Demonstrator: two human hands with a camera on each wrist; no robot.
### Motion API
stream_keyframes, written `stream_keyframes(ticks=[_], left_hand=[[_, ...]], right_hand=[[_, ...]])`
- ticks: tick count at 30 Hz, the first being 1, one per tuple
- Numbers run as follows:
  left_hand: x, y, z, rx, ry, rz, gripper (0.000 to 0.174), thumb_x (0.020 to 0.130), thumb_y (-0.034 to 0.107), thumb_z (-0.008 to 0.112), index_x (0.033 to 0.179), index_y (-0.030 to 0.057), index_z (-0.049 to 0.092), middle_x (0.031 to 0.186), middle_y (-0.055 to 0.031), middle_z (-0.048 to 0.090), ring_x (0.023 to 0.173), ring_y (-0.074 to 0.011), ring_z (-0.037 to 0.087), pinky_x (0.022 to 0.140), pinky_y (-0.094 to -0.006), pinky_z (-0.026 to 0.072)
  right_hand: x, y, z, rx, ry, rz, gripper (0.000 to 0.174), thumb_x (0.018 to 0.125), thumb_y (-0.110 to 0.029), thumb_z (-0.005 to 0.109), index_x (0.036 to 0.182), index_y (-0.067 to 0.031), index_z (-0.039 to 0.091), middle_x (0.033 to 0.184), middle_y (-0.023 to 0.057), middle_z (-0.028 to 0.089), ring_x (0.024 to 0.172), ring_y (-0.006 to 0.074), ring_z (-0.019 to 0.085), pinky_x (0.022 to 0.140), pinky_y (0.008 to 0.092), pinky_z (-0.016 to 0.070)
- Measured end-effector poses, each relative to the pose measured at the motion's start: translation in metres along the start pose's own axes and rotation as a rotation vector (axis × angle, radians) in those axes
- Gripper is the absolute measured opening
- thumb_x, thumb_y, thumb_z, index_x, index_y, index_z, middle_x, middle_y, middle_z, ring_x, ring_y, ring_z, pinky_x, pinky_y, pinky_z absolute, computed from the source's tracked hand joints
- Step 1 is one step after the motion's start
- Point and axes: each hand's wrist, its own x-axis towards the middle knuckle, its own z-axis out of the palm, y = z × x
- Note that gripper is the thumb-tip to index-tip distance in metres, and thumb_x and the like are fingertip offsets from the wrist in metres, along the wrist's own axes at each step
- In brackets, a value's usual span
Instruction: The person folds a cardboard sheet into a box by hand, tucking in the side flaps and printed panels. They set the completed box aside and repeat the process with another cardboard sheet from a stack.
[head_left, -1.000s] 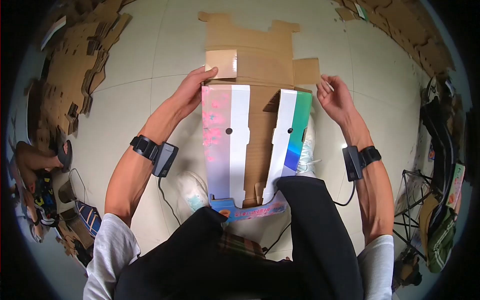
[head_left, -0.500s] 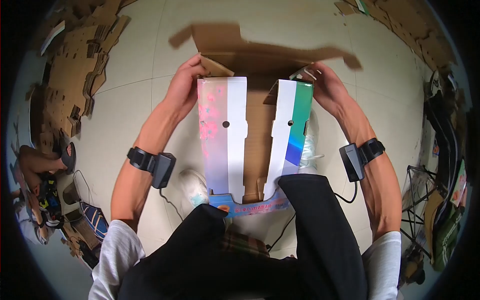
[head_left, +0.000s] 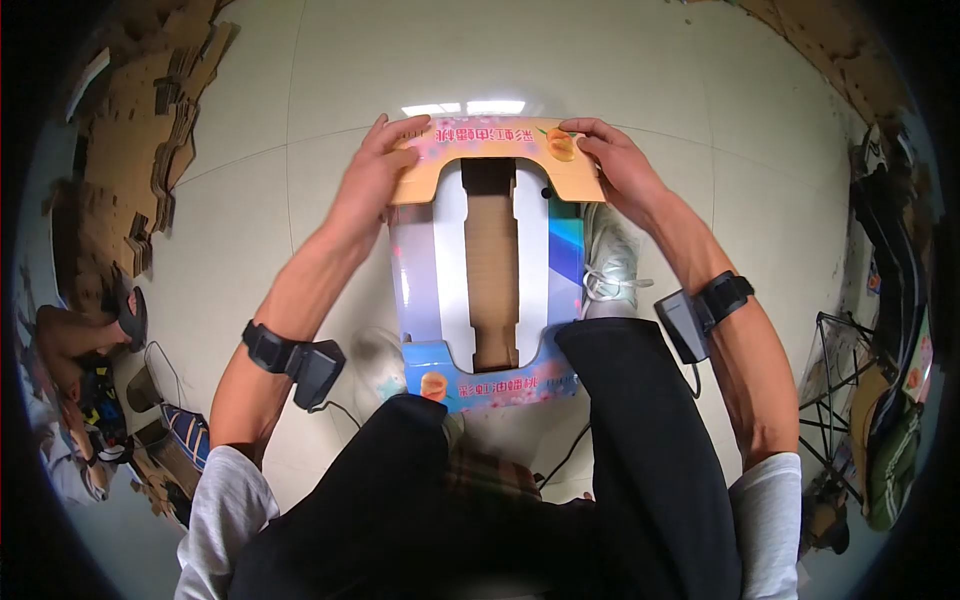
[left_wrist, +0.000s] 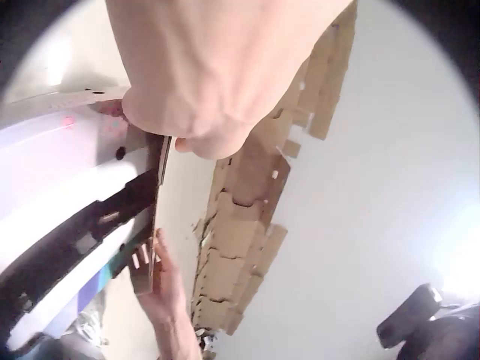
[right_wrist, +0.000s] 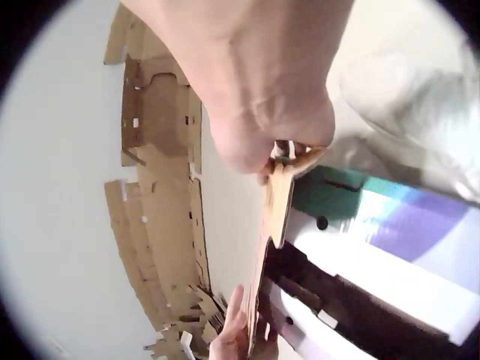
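Observation:
A printed cardboard box [head_left: 450,260] lies between the person's legs, a long slot running down its top between white strips. Its far end panel [head_left: 490,138], orange and pink with a peach picture and characters, stands folded up at the far end. My left hand [head_left: 375,175] grips this panel's left corner, thumb on the printed face. At the right corner, my right hand [head_left: 622,170] pinches the same panel near the peach picture. A blue printed end panel [head_left: 480,388] closes the near end. In the right wrist view the folded panel's edge [right_wrist: 279,206] passes between both hands.
Flat cardboard stacks [head_left: 150,130] lie along the left, more cardboard [head_left: 810,50] at the far right. White shoes [head_left: 610,265] flank the box. Another person's sandalled foot [head_left: 130,315] is at left, a black wire frame [head_left: 830,400] at right. The floor is tiled.
The far flap, flat on the floor earlier, has been lifted and folded toward the person, so its printed side now shows. Both hands have come onto its corners; the right hand was apart from it before.

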Motion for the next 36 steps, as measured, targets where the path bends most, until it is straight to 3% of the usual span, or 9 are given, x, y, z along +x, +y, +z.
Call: stream_keyframes(ticks=[3,4,7,10,17,20,25,28,36], left_hand=[[0.005,-0.024,0.016,-0.011,0.150,0.046,0.046,0.108,0.014,0.046,0.152,0.0110,0.059,0.173,-0.0119,0.031,0.118,-0.0149,0.066,0.085,-0.0321,0.0550],[-0.010,0.003,0.024,-0.183,0.103,-0.176,0.044,0.110,0.015,0.042,0.151,0.0117,0.059,0.158,-0.0094,0.051,0.126,-0.0151,0.061,0.091,-0.0320,0.0544],[0.001,-0.026,0.028,-0.166,0.139,-0.021,0.043,0.113,0.017,0.039,0.150,0.0117,0.060,0.144,-0.0056,0.061,0.128,-0.0153,0.059,0.098,-0.0315,0.0531],[0.014,-0.060,0.026,0.052,0.155,0.150,0.042,0.114,0.014,0.036,0.147,0.0095,0.060,0.156,-0.0129,0.049,0.146,-0.0266,0.046,0.123,-0.0385,0.0347],[0.013,-0.060,0.026,0.034,0.140,0.116,0.041,0.115,0.018,0.037,0.146,0.0095,0.063,0.157,-0.0135,0.047,0.146,-0.0268,0.046,0.123,-0.0373,0.0350],[0.018,-0.064,0.022,0.020,0.131,0.117,0.041,0.115,0.018,0.037,0.146,0.0098,0.062,0.153,-0.0108,0.052,0.139,-0.0228,0.050,0.119,-0.0350,0.0389],[0.021,-0.072,0.023,0.072,0.170,0.138,0.041,0.116,0.018,0.037,0.147,0.0103,0.062,0.145,-0.0060,0.062,0.126,-0.0153,0.059,0.110,-0.0301,0.0459],[0.019,-0.073,0.021,0.029,0.127,0.139,0.041,0.114,0.020,0.038,0.146,0.0148,0.064,0.157,-0.0125,0.044,0.146,-0.0256,0.044,0.123,-0.0371,0.0348],[0.020,-0.078,0.021,0.071,0.127,0.191,0.041,0.115,0.023,0.038,0.147,0.0154,0.063,0.158,-0.0128,0.043,0.148,-0.0268,0.042,0.124,-0.0379,0.0336]], right_hand=[[0.004,0.024,0.015,-0.013,0.173,-0.039,0.034,0.104,-0.007,0.043,0.131,-0.0024,0.063,0.115,0.0123,0.068,0.092,0.0198,0.071,0.082,0.0337,0.0596],[0.003,0.027,0.019,-0.011,0.214,-0.060,0.033,0.103,-0.007,0.044,0.130,-0.0026,0.063,0.115,0.0127,0.068,0.092,0.0201,0.070,0.082,0.0334,0.0594],[0.009,0.046,0.021,0.002,0.385,-0.164,0.030,0.103,-0.014,0.050,0.129,-0.0028,0.063,0.115,0.0143,0.069,0.093,0.0208,0.070,0.080,0.0338,0.0591],[-0.006,0.047,0.012,-0.293,0.489,-0.071,0.030,0.103,-0.025,0.060,0.121,-0.0025,0.066,0.107,0.0143,0.072,0.088,0.0210,0.070,0.076,0.0346,0.0583],[-0.035,0.024,-0.018,-0.617,0.052,0.050,0.044,0.104,-0.039,0.067,0.080,-0.0025,0.070,0.068,0.0020,0.064,0.065,0.0136,0.063,0.063,0.0289,0.0522],[-0.036,0.016,-0.019,-0.553,-0.042,0.081,0.041,0.110,-0.039,0.062,0.082,-0.0100,0.063,0.070,-0.0042,0.054,0.066,0.0055,0.054,0.064,0.0240,0.0459],[-0.046,0.037,-0.008,-0.303,-0.005,0.066,0.035,0.115,-0.035,0.050,0.100,-0.0054,0.061,0.079,-0.0034,0.051,0.070,0.0057,0.054,0.073,0.0263,0.0594],[-0.049,0.041,0.001,-0.198,0.028,0.063,0.034,0.117,-0.033,0.045,0.109,-0.0027,0.059,0.085,-0.0021,0.050,0.075,0.0064,0.055,0.083,0.0303,0.0656],[-0.055,0.040,-0.008,-0.155,-0.033,0.096,0.024,0.115,-0.024,0.050,0.119,-0.0002,0.056,0.102,0.0027,0.054,0.094,0.0098,0.061,0.095,0.0339,0.0655]])
